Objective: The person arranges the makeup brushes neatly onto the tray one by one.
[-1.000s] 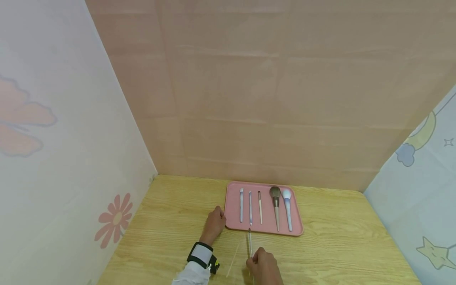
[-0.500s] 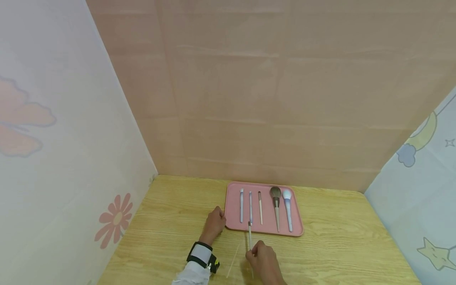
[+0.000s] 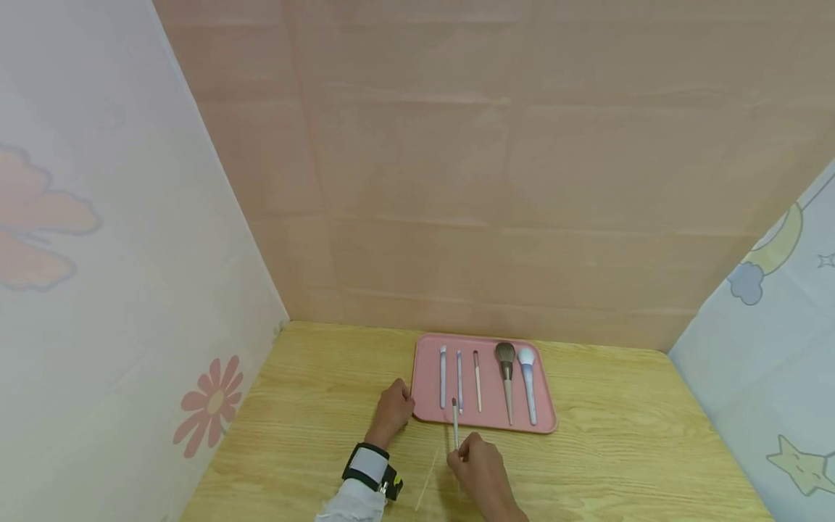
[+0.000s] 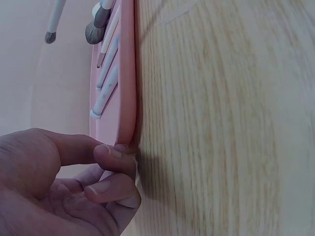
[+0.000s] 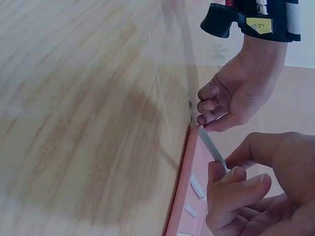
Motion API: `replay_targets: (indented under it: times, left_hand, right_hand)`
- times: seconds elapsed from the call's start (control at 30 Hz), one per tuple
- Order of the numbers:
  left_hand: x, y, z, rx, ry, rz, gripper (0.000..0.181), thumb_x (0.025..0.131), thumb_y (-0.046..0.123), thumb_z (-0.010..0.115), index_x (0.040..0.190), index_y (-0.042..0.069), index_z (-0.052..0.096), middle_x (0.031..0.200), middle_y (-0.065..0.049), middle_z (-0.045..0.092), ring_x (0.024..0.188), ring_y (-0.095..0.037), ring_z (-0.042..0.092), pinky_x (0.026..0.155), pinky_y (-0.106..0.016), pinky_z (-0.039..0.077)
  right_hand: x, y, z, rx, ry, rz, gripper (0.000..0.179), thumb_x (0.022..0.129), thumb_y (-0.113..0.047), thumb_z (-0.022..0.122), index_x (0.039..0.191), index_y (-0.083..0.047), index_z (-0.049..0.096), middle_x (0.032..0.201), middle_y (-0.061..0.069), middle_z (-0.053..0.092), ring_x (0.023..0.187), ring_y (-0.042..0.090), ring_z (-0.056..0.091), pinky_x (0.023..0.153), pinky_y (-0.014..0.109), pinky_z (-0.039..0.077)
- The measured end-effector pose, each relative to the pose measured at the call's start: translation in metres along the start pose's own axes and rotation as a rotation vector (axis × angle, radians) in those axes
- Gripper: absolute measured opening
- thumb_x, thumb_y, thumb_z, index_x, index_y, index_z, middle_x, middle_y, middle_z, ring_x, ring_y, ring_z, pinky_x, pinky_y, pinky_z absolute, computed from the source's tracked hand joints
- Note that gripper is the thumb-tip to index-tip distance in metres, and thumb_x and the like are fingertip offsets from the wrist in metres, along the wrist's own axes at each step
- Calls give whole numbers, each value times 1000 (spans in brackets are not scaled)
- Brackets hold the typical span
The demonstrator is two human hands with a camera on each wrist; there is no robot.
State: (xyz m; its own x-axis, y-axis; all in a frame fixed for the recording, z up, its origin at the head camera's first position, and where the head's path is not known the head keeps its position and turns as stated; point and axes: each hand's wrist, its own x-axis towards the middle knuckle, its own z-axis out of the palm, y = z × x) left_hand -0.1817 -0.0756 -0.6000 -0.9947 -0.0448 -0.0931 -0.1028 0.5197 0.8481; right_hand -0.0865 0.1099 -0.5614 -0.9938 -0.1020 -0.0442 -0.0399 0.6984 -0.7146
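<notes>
A pink tray (image 3: 427, 380) lies towards the back of the table, with several makeup brushes in a row on it. Among them are a large brown-haired brush (image 3: 507, 378) and a white fluffy brush (image 3: 528, 384) at the right. My left hand (image 3: 393, 410) pinches the tray's near left corner, fingers curled at the rim in the left wrist view. My right hand (image 3: 481, 467) grips a slim makeup brush (image 3: 455, 424) by its pale handle. Its dark bristle tip points away from me, over the tray's near edge, left of the double-ended brush (image 3: 459, 384).
A thin pale strip (image 3: 427, 478) shows on the wooden table (image 3: 313, 406) between the two forearms. A brown covered wall (image 3: 417, 239) rises behind the table, with printed panels at the left and right. My left wrist wears a black strap (image 3: 367, 464).
My right hand has moved forward and slightly left, bringing the brush tip from the tray's near edge to over its inside. My left hand stays at the tray corner.
</notes>
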Motion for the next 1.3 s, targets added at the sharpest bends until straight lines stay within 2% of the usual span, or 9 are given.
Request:
replay_targets:
  times: [0.2,0.5,0.77,1.3]
  left_hand:
    - [0,0,0,11,7,22,10,90,-2,53,84,4,48,66,-3,47,53,-14,46,49,-27,34]
    - [1,0,1,9,5,16,9,90,-2,53,84,3,49,65,-2,47,51,-13,45,48,-26,34]
    - [3,0,-2,10,-3,16,10,90,-2,54,84,3,49,64,-3,47,50,-13,46,47,-26,34]
    - [2,4,-4,10,-17,0,10,90,-2,54,84,3,50,63,-3,49,48,-12,45,46,-26,34]
  right_hand:
    - [3,-5,-2,23,-5,8,7,82,-8,61,79,-4,56,61,-1,55,49,6,46,42,17,34]
    - [11,-5,-1,-6,52,-59,11,82,-7,63,73,-7,56,58,-5,51,45,1,41,41,13,28]
    - [17,-10,0,-6,44,-49,8,81,-7,63,77,-6,57,62,-3,51,49,3,42,44,18,31]
    - [43,-13,1,8,63,-90,13,86,-9,65,77,-3,59,55,-5,50,44,3,41,40,15,28]
